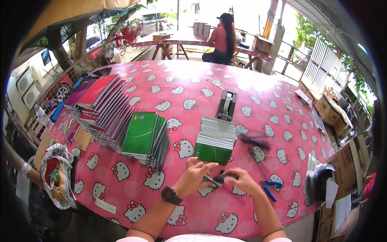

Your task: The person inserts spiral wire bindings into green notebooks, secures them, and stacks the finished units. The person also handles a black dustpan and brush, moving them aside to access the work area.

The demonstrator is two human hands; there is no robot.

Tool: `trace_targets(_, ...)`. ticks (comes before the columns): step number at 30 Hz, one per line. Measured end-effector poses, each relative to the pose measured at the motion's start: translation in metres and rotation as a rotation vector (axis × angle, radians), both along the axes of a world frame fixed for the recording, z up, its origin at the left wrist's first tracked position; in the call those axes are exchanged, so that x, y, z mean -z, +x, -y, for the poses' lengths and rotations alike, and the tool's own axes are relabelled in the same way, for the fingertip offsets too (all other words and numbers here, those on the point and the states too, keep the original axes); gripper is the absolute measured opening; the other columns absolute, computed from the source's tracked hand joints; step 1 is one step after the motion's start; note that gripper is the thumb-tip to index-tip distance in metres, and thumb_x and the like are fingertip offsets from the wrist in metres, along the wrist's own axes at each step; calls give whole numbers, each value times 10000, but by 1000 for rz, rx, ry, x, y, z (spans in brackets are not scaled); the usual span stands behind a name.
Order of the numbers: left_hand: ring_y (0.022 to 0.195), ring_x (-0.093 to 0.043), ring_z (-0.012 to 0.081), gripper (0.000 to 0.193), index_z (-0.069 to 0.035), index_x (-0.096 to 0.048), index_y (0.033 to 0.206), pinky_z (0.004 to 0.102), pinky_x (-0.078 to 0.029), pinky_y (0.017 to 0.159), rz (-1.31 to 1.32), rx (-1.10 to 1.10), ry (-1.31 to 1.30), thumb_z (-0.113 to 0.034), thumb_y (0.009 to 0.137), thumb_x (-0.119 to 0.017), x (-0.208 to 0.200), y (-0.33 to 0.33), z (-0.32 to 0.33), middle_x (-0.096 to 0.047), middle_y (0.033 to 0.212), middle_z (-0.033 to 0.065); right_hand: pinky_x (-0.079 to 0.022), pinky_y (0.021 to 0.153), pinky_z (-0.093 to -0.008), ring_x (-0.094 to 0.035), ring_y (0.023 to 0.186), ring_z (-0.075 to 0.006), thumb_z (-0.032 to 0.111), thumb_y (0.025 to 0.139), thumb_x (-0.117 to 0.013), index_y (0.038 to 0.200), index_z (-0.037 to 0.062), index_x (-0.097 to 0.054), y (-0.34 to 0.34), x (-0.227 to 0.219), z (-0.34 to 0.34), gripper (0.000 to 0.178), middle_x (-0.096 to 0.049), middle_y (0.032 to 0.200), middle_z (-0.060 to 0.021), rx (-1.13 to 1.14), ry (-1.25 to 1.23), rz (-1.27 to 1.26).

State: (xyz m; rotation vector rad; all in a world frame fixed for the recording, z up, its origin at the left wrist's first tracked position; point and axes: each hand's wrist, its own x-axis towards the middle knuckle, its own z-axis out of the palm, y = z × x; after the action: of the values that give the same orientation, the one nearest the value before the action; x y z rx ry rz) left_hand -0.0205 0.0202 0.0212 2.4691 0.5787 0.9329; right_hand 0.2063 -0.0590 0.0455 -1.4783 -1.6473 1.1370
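At the near edge of the pink table (193, 86), at about 6 o'clock, the left hand (196, 174) and the right hand (238, 180) meet on a black spiral wire (213, 181), and the fingers of both hands are closed around it. The wire lies sideways between the hands, running from 9 o'clock to 3 o'clock, and both hands are just as near to it. At 12 o'clock from the hands, just beside them, sits a stack of green notebooks (214, 142), and blue pliers (269, 188) lie near the right hand at 3 o'clock.
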Motion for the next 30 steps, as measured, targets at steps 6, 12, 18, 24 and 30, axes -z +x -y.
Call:
trace_targets(6, 958, -597, 153, 817, -121, -432, 1335, 411, -234, 1028, -6, -74, 33, -310, 649, -834, -1, 0, 3, -645, 899, 2, -435, 773, -311, -544, 855, -149, 450, 796, -682, 1031, 17, -661, -10, -1, 1, 492, -618, 898, -64, -40, 62, -172)
trace_targets(12, 1087, -534, 175, 812, -65, -415, 1329, 393, -308, 1049, 595, -188, -443, -159, 648, -847, 32, -7, -1, -591, 1076, 51, -428, 785, -299, -532, 883, -143, 482, 794, -679, 1052, 35, -653, -9, 2, -4, 517, -612, 923, -50, -40, 19, -453)
trace_targets(18, 894, -574, 86, 466, -42, -531, 1174, 221, -519, 754, 652, 104, -949, 76, 758, -706, 58, -15, -17, -593, 985, 6, -428, 810, -292, -547, 923, -146, 458, 793, -683, 1046, 27, -650, -4, 10, -19, 501, -616, 997, -61, 10, 25, -268)
trace_targets(24, 894, -571, 71, 312, -36, -594, 1092, 214, -503, 784, 690, 143, -1056, 39, 804, -688, 51, -13, -10, -613, 945, 2, -449, 759, -266, -557, 840, -112, 429, 808, -691, 1042, 19, -646, -12, 13, -20, 474, -620, 921, -36, 148, -47, -201)
trace_targets(30, 853, -564, 48, 292, -29, -604, 1103, 193, -486, 751, 769, 150, -1138, -3, 826, -691, 46, -10, -11, -619, 932, -11, -441, 713, -268, -554, 817, -122, 488, 794, -669, 1033, 18, -647, -16, 6, -27, 528, -604, 845, -41, 83, -30, -38)
